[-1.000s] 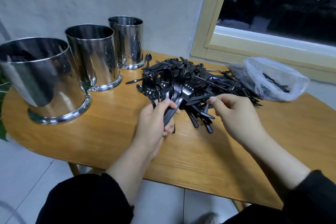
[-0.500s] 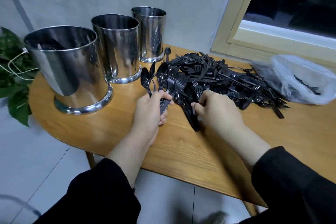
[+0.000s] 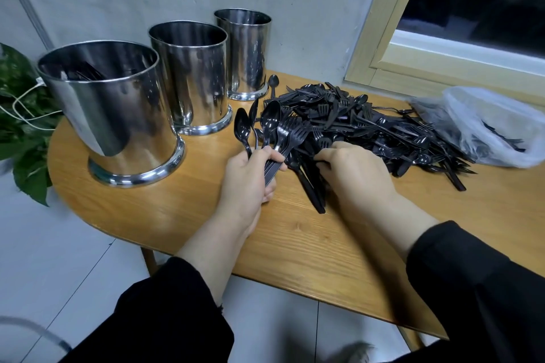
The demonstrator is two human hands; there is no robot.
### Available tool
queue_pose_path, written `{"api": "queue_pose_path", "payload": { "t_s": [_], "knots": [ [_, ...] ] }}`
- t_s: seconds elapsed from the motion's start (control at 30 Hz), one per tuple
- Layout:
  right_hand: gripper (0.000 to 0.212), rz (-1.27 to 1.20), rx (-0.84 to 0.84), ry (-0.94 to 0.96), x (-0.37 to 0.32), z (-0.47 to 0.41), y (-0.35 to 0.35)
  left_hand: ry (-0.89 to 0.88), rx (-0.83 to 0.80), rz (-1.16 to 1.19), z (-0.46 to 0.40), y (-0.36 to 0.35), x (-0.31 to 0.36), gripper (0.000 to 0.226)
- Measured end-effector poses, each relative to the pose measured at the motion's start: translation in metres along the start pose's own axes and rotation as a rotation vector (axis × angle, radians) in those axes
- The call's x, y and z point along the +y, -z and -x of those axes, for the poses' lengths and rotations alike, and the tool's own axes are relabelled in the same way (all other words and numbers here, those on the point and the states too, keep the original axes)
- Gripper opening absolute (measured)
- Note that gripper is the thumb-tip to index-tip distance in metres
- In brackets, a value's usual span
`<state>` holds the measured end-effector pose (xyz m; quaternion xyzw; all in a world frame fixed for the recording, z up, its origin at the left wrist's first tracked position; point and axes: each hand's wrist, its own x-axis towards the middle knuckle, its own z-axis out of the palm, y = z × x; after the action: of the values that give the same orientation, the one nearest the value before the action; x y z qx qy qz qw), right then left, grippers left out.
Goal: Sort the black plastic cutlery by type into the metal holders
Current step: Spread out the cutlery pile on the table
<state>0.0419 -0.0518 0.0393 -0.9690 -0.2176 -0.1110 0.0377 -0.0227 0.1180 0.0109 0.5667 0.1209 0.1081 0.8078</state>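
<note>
**A:** Your wooden desk (image 3: pixel 295 244) sits against a grey wall by a window. Three metal holders (image 3: pixel 188 76) line its left and back-left edge, the nearest already holding dark pieces. The cutlery heap (image 3: pixel 368 127) fills the back middle, and a plastic bag (image 3: pixel 489 127) with more lies at the right edge.

**B:** And my hands?

**A:** Your left hand (image 3: pixel 250 180) has its grip curled round a fan of spoons and forks (image 3: pixel 274 132), heads up. Your right hand (image 3: pixel 354 174) reaches into the heap's near edge, fingers bent. I cannot tell what they pinch.

**B:** How will these handle?

**A:** Light, thin and probably slick, I'd judge, and the tines may snag. Take them by the handles.
</note>
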Motion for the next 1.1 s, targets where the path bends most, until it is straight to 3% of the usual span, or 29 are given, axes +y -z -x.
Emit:
{"api": "queue_pose_path", "payload": {
  "t_s": [0.23,0.37,0.53,0.7,0.87,1.1],
  "knots": [
    [0.017,-0.363,0.021,-0.151,0.026,0.015,0.039,-0.003,-0.010,-0.012,-0.001,0.001,-0.001,0.022],
    [0.012,-0.459,0.052,-0.148,0.039,0.030,0.064,-0.002,-0.010,-0.011,-0.002,0.002,-0.002,0.022],
    [0.003,-0.433,0.193,-0.127,0.048,0.030,0.075,-0.003,-0.001,-0.004,-0.001,0.002,-0.001,0.025],
    [0.020,-0.451,0.313,-0.032,0.039,0.022,0.086,0.012,-0.004,-0.005,0.000,0.001,0.000,0.026],
    [0.019,-0.407,0.269,0.127,0.015,0.005,0.084,0.026,-0.026,-0.014,0.000,0.002,-0.001,0.030],
    [0.014,-0.370,0.290,0.210,-0.022,-0.018,0.072,-0.031,-0.143,-0.018,0.001,0.004,-0.001,0.034]
  ]
}}
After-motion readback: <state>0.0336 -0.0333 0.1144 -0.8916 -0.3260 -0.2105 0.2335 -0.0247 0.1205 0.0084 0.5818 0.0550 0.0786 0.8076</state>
